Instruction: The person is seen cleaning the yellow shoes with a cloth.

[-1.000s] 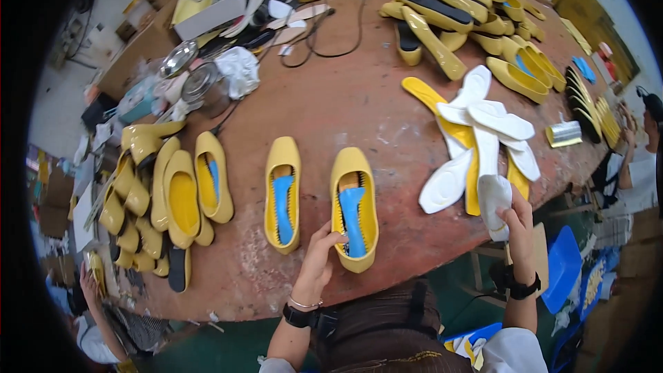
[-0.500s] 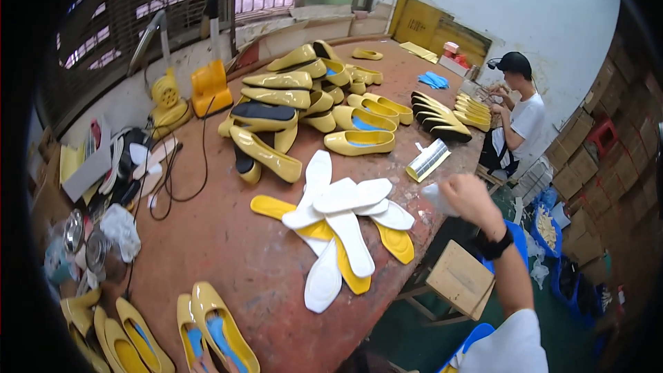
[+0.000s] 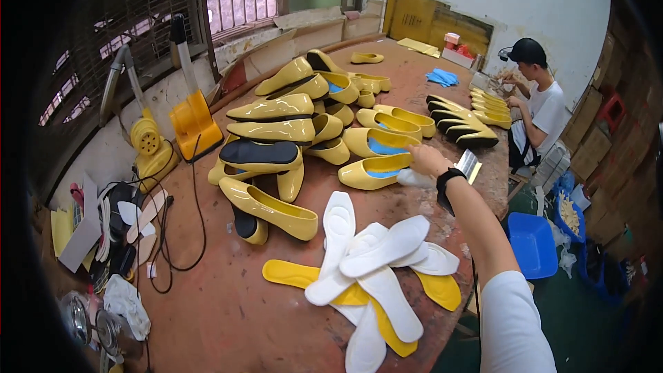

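I can't tell if my right hand [image 3: 429, 160] grips the yellow shoe [image 3: 356, 177] lying crossways, toe toward the shoe heap [image 3: 271, 130]. Right of it, a blue tub [image 3: 579, 237] holds pale bits [image 3: 569, 214].

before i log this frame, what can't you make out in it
In the head view:
- left hand: outside the frame
- pale piece at the right hand: blurred, partly covered by that hand
- yellow shoe beside it: one end hidden by the right hand
- lowest white insole: end cut off by the bottom edge
- what the co-worker handles: too small
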{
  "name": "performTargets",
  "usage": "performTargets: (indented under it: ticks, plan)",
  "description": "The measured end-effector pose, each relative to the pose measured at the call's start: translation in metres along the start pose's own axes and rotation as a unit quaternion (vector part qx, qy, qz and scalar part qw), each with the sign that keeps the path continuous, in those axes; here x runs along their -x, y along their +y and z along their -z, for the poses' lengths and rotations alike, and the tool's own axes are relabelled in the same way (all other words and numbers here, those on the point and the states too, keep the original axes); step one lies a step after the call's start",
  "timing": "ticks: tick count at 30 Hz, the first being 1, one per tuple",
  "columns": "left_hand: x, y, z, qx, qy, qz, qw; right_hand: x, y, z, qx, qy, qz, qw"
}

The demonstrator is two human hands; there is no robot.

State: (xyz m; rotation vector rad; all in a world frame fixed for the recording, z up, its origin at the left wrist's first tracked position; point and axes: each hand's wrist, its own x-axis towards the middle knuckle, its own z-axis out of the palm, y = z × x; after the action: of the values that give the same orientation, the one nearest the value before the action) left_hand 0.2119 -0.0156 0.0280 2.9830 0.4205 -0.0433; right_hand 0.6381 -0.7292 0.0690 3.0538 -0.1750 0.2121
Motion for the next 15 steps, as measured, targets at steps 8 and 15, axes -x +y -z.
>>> performTargets:
  ticks: [8, 15]
  plan:
    - [-0.062, 0.040, 0.033, 0.009, 0.027, 0.105, 0.994, -0.028, 0.006, -0.037, 0.075, -0.028, -0.087, 0.993]
    - [-0.038, 0.091, 0.054, 0.072, 0.081, 0.037, 0.993, 0.067, 0.018, 0.018, -0.046, 0.040, -0.012, 0.998]
